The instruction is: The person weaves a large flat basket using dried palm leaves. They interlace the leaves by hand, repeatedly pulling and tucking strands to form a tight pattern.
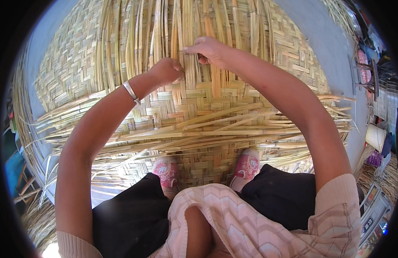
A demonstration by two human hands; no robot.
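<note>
A large mat [293, 51] woven from flat yellow-green reed strips spreads over the floor before and beneath me. Several long loose strips [138, 32] lie lengthwise on its far half. My left hand [168, 71] is closed in a fist at the near ends of the middle strips, its fingertips turned under. Just beyond it to the right, my right hand [209, 51] bends over the same strips, fingers curled round them and thumb side toward the left. The hands are slightly apart. Between them and me, a bundle of crosswise strips [199, 133] lies loose over the weave.
My feet in pink patterned shoes [165, 170] rest on the mat's near part. More loose reeds [20, 103] lie along the left side. On the right are a white bucket [375, 137], a small dark stool [373, 75] and a silver-grey boxy device [375, 210] on the grey floor.
</note>
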